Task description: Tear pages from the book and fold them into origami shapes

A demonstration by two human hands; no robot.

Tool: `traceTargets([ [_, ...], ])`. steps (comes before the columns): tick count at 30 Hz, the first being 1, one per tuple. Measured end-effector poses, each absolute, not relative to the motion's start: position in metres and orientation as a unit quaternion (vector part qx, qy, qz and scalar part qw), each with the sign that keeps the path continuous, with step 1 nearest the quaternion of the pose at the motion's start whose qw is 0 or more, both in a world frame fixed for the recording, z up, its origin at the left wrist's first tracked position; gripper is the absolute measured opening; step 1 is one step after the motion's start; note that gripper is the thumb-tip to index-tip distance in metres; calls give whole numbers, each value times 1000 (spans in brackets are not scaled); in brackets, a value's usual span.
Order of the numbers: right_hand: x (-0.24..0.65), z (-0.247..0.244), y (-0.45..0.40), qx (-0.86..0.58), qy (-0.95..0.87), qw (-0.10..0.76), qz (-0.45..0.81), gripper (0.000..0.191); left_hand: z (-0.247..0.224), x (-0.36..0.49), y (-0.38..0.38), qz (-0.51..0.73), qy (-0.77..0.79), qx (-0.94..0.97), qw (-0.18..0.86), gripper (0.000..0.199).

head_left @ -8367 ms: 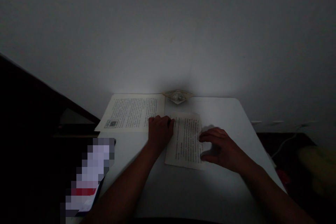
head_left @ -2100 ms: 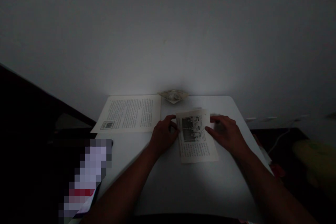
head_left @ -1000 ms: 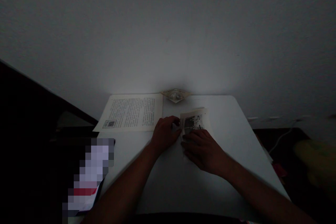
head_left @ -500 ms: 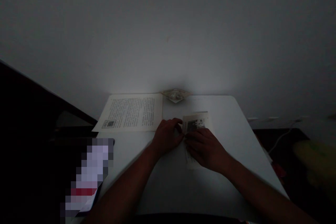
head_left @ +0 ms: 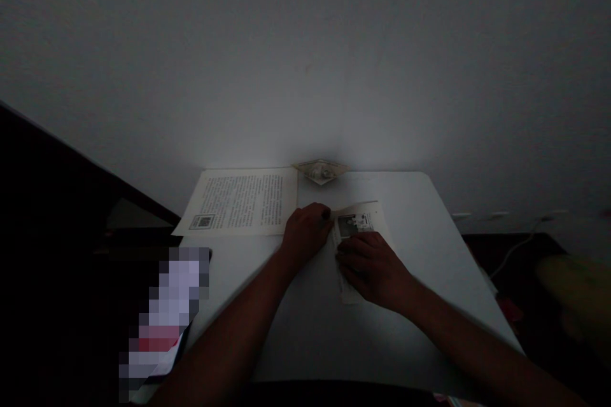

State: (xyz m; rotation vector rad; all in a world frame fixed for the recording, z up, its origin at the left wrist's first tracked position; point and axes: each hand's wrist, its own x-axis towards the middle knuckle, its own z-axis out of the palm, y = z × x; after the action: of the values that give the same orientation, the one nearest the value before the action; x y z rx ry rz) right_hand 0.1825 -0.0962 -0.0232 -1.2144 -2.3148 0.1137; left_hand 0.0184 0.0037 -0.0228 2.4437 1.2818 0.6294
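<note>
A folded printed paper (head_left: 356, 224) with a dark picture lies on the white table (head_left: 410, 203), right of centre. My left hand (head_left: 309, 229) is at the paper's left edge, its fingers curled and pressed together there. My right hand (head_left: 370, 267) rests over the middle of the paper, fingers bent and close together, with the fingertips near the left edge. The paper shows above and below my right hand. Whether the fingers pinch the edge is hard to see in the dim light.
A flat printed sheet (head_left: 243, 200) with a square code lies at the back left. A folded paper shape (head_left: 321, 172) stands at the back edge by the wall (head_left: 305, 63). A blurred-out phone-like device (head_left: 172, 305) lies at the left edge. A pale cable (head_left: 518, 245) hangs at right.
My left hand has moved slightly up along the paper's left edge, and its fingers have closed from a wider curl. My right hand has hardly moved. The view has shifted a little.
</note>
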Motion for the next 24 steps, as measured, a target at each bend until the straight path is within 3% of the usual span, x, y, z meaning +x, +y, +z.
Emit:
traceTargets([
  [12, 182, -22, -97, -456, -852, 253, 47, 19, -25, 26, 7, 234, 490, 832, 112, 14],
  [24, 184, -11, -64, -477, -846, 221, 95, 16, -24, 21, 8, 193, 433, 875, 103, 22],
])
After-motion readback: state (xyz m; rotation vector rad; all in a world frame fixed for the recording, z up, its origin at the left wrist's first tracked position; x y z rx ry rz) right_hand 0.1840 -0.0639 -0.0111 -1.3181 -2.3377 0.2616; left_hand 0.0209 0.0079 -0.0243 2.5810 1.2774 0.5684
